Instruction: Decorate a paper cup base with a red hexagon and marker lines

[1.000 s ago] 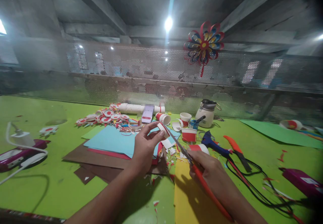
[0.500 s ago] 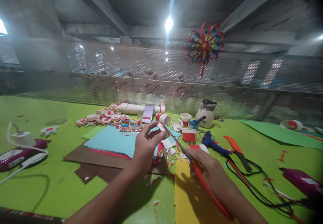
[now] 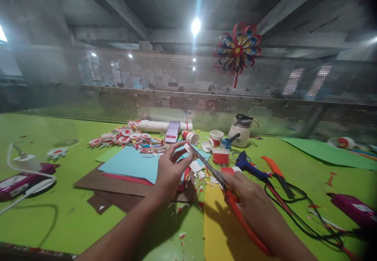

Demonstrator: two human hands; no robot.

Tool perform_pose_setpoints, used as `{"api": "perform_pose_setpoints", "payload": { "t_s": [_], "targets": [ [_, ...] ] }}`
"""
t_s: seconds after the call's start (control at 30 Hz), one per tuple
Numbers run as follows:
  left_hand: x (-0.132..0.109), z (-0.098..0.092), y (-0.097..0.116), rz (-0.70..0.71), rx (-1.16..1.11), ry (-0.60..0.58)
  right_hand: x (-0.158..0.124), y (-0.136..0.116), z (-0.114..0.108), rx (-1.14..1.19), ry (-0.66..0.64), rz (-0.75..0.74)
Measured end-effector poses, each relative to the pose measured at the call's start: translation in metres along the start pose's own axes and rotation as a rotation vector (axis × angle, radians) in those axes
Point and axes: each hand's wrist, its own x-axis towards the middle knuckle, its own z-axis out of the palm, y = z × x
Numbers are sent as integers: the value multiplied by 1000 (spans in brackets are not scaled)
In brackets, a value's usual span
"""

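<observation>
Between the thumb and fingers of my left hand is a small piece of white paper. My right hand is wrapped round the red handles of a pair of scissors. Their blades point up and to the left, the tips right at the paper piece. Under my hands lie small red and white paper scraps. A sheet of yellow paper is below my right hand, and a stack topped with light blue paper sits left of my left hand.
Cut paper cups stand beyond my hands, near a lidded jar and a phone. A blue glue gun, an orange-handled knife and black cables lie to the right. Red and white paper pieces are heaped at the back left.
My right hand and the scissors have shifted slightly, and the blades look closer together. My left hand still pinches the paper in nearly the same place.
</observation>
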Motion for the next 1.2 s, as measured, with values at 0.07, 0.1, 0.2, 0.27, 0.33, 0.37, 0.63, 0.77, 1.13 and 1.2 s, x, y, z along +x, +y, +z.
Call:
{"api": "perform_pose_setpoints", "payload": {
  "t_s": [0.07,0.1,0.2,0.27,0.33,0.37,0.63,0.77,1.13,1.2],
  "targets": [
    [0,0,-1,10,5,-2,-1,-1,-1,-12,-16,6],
    [-1,0,-1,13,7,-4,-1,-2,-1,-21,-20,9],
    [-1,1,-1,13,13,-11,-2,-3,-1,-38,-27,15],
    [-2,1,0,13,13,-13,-2,-2,-1,-39,-30,13],
    [-2,1,0,12,15,-12,-2,0,0,-32,-23,5],
    [-1,2,1,10,17,-9,-2,0,0,-28,-19,3],
    [-1,2,0,0,30,-9,-2,1,0,-7,64,-21],
    [-2,1,0,1,29,-7,4,6,-7,62,119,16],
    [1,-1,-2,18,-20,-46,23,31,7,-20,6,177],
    [0,2,1,43,-15,-32,25,32,13,-36,3,184]
  ]
}}
